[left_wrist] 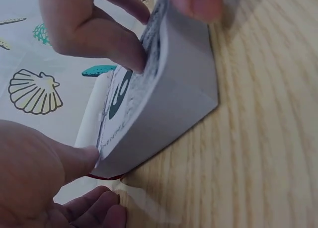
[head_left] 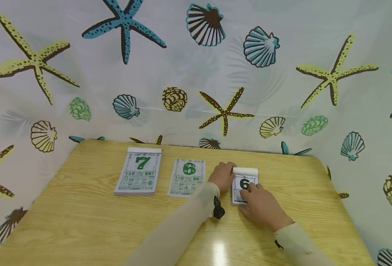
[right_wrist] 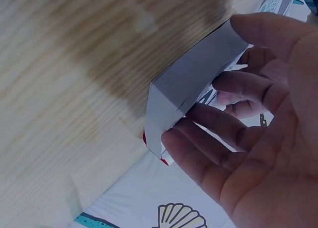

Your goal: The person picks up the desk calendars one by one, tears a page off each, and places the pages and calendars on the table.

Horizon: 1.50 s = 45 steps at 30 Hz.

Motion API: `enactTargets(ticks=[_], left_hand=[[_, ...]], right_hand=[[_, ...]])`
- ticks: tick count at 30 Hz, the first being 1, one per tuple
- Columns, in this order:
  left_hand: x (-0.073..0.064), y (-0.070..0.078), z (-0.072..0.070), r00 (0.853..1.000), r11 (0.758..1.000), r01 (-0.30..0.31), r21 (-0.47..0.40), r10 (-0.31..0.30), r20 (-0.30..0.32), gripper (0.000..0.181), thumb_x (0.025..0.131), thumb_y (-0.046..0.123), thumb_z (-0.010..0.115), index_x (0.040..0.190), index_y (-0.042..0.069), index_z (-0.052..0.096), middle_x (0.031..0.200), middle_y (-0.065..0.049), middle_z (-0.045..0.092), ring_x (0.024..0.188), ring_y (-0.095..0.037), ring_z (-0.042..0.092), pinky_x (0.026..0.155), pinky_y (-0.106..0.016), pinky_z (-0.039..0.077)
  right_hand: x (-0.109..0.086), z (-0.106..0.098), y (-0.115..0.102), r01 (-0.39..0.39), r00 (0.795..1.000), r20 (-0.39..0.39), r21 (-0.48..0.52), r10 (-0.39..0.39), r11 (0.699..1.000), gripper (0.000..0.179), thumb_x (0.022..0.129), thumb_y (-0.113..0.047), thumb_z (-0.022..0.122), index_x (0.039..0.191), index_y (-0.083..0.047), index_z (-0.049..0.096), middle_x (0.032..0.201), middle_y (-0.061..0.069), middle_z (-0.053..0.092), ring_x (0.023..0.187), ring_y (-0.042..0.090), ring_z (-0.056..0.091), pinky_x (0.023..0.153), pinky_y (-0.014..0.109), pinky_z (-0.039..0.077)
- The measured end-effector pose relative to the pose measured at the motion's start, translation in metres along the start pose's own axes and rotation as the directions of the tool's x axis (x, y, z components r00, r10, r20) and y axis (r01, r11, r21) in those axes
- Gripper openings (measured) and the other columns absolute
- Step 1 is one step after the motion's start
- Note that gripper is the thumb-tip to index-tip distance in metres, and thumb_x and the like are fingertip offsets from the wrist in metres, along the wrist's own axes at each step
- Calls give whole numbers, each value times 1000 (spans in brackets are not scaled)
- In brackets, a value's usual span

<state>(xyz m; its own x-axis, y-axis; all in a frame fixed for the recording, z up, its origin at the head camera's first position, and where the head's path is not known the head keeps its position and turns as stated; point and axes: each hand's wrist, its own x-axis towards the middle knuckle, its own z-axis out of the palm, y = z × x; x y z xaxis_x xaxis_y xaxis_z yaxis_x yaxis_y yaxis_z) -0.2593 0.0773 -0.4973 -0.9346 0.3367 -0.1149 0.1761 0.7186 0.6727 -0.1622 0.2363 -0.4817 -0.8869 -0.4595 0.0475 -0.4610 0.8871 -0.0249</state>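
Note:
A small tear-off calendar (head_left: 239,198) with a dark 6 on its top page lies at the right of the table. My left hand (head_left: 222,177) holds its upper left corner, the thumb pressing by the white top binding (head_left: 245,171) and the other fingers curled below. My right hand (head_left: 263,206) grips the lower part, with bent fingertips on the printed page and the thumb (right_wrist: 258,32) at the bottom edge. In the left wrist view the thick block of pages (left_wrist: 184,84) shows from its side, overlapped by the right fingers.
A larger tear-off calendar (head_left: 138,173) with a green 7 lies at the left. Between the two calendars is a loose page (head_left: 186,177) with a green 6. The wooden table (head_left: 92,221) meets a shell-and-starfish cloth (head_left: 169,74) at the back and sides.

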Motion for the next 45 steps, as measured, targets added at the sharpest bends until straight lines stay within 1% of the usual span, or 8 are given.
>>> enactTargets(ticks=[7,13,19,23,32,38,41,45], left_hand=[[-2,-3,-7,999,998,11,-66,-8,38,25,109,26,54,131,15,58,121,-6,67,97,-18,61,89,-38,50],[-6,-5,-13,995,990,-14,-138,27,93,25,111,30,51,131,16,54,123,-6,64,99,-18,58,89,-37,49],[-22,-8,-23,984,899,56,-435,23,175,23,111,30,49,129,15,51,114,-9,64,90,-19,63,77,-34,54],[-28,-16,-26,981,862,66,-503,37,193,24,112,33,48,129,18,50,108,-7,67,85,-17,64,73,-33,54],[-49,-19,-31,990,830,66,-554,15,141,46,110,52,41,140,20,54,117,-1,66,103,-16,63,102,-43,46],[-60,-24,-37,999,817,8,-576,19,41,44,110,50,40,136,18,57,107,-3,62,90,-17,57,84,-38,47],[-66,-28,-45,1000,783,-16,-622,27,8,42,111,49,39,132,17,56,103,-5,60,84,-19,56,75,-36,50],[-75,-29,-59,999,720,-49,-692,37,-32,42,111,51,39,127,16,58,104,-8,64,84,-19,62,74,-38,57]], right_hand=[[-1,5,-13,-30,999,-13,-10,30,999,36,88,-31,84,111,-7,71,102,17,63,87,29,58,65,40,54],[-4,2,-24,-74,997,-33,1,74,997,35,85,-30,86,105,-7,69,98,15,60,82,28,54,56,37,51],[-7,2,-31,-94,995,-41,-9,94,995,40,84,-36,84,105,-5,69,98,10,60,80,23,52,58,34,51],[-9,0,-34,-74,997,-36,-8,74,997,45,85,-42,84,108,-6,70,99,7,59,82,20,51,62,32,50],[-10,-4,-41,-33,981,-189,17,36,999,46,85,-49,83,99,-9,67,98,3,54,83,18,49,67,33,50],[-9,-10,-49,-6,979,-205,62,19,998,46,85,-48,83,104,-9,67,103,4,53,85,17,47,68,31,50],[-8,-15,-52,-13,960,-272,172,61,985,39,88,-42,81,105,-9,68,106,3,56,90,17,52,73,33,53],[-4,-25,-50,-45,880,-409,438,243,898,36,93,-24,76,118,-2,63,117,12,58,104,27,55,86,42,53]])
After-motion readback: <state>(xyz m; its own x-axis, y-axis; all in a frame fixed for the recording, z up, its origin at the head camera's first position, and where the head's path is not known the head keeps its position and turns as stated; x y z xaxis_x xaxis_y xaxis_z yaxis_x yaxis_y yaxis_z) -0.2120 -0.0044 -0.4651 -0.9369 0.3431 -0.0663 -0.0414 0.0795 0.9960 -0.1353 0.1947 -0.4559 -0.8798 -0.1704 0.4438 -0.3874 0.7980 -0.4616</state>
